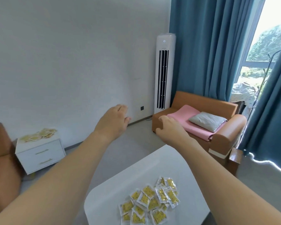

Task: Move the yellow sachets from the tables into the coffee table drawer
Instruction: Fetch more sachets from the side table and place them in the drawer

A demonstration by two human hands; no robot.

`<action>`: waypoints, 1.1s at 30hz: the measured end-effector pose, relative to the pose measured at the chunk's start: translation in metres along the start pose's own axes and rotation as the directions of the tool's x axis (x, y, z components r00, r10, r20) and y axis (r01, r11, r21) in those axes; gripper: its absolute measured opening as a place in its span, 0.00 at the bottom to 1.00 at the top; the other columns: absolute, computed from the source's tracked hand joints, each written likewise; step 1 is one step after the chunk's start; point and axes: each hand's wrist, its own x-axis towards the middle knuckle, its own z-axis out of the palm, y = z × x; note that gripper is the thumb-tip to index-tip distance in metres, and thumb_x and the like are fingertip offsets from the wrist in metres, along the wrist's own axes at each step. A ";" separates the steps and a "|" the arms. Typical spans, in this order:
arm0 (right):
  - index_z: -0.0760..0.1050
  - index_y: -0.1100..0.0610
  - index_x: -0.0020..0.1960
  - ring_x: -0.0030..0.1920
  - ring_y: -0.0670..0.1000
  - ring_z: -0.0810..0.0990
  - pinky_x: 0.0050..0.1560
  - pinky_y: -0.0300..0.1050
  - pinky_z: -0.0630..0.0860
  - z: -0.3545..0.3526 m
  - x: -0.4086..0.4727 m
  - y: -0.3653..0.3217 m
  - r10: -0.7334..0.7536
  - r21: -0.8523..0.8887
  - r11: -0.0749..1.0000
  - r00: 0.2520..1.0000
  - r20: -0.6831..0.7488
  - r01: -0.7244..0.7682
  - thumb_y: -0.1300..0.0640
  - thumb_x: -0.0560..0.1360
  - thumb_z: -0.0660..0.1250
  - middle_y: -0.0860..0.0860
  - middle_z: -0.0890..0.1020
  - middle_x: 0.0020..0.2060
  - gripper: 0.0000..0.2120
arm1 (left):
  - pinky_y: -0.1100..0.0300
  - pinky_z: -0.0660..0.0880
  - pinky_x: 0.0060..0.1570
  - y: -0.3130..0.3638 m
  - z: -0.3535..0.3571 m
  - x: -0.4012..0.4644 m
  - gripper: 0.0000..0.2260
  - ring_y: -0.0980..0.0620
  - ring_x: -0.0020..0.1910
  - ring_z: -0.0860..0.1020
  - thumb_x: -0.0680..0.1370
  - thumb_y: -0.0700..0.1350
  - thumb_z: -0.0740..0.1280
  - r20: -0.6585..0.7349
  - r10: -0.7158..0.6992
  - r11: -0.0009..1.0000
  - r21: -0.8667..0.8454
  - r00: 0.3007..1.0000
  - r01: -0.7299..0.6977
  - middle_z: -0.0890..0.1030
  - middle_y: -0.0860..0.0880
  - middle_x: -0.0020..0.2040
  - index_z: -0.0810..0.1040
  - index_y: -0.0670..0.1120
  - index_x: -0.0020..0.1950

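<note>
Several yellow sachets (151, 202) lie in a loose pile on the white coffee table (152, 166) at the bottom centre. More yellow sachets (37, 135) sit on top of a small white side table (39, 153) with two drawers at the left. My left hand (115, 120) and my right hand (169, 127) are both stretched forward in the air above the floor, well beyond the coffee table. Both hold nothing, their fingers loosely bent. No coffee table drawer shows from this angle.
An orange sofa (224, 132) with a pink mat (188, 117) and a grey pillow (208, 120) stands at the right. A white tower air conditioner (163, 72) is by the wall beside blue curtains (206, 46). Another orange seat (0, 148) is at the far left.
</note>
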 end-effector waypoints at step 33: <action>0.61 0.57 0.75 0.65 0.56 0.72 0.59 0.48 0.72 0.288 0.394 -0.425 -0.058 0.032 0.998 0.998 0.017 0.057 0.57 0.78 0.59 0.54 0.70 0.70 0.25 | 0.51 0.67 0.68 -0.614 -0.028 0.185 0.21 0.44 0.70 0.68 0.83 0.50 0.58 0.008 -0.061 0.997 0.044 0.998 0.061 0.68 0.46 0.73 0.65 0.42 0.74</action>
